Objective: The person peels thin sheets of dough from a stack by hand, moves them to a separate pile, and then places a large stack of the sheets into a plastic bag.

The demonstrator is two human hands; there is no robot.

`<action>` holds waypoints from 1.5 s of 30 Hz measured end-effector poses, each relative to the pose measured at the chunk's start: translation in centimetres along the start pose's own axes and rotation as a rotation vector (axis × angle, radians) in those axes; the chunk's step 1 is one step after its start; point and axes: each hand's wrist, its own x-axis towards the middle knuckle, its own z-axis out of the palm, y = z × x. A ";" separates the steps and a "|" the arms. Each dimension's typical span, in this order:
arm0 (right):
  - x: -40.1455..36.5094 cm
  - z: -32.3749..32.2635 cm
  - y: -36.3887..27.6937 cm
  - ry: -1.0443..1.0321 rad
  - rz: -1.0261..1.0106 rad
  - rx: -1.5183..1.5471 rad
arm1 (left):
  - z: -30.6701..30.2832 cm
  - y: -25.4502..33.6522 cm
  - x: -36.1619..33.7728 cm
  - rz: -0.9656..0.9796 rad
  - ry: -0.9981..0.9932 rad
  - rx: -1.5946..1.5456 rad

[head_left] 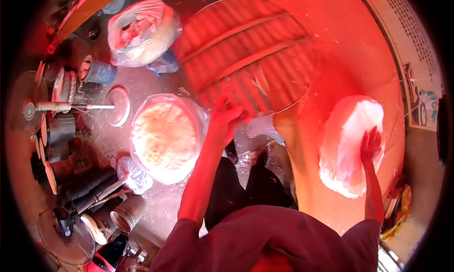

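White and bulky, the mass (347, 142) meets our open right hand (371, 145), while our left hand (227, 116) blurs at the slatted round board (246, 49), its grip we can't tell.

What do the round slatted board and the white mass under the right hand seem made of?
Round slatted board: probably wood or bamboo, matte, given its parallel strips and two cross battens. White mass: possibly dough, soft-looking and matte, given its rounded, uneven edges; glare leaves this open.

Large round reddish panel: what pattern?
The panel has parallel stripes crossed by two long bars. Best view: head.
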 end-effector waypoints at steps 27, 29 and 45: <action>-4.2 13.3 16.0 -0.865 0.522 2.003 | 19.0 -23.0 -3.1 -0.204 0.006 0.771; -4.4 11.5 15.3 -0.945 0.764 2.217 | 19.1 -23.0 -3.3 -0.269 0.051 0.755; -4.0 9.0 14.4 -1.058 0.699 2.300 | 17.2 -24.4 -3.1 -0.308 0.100 0.691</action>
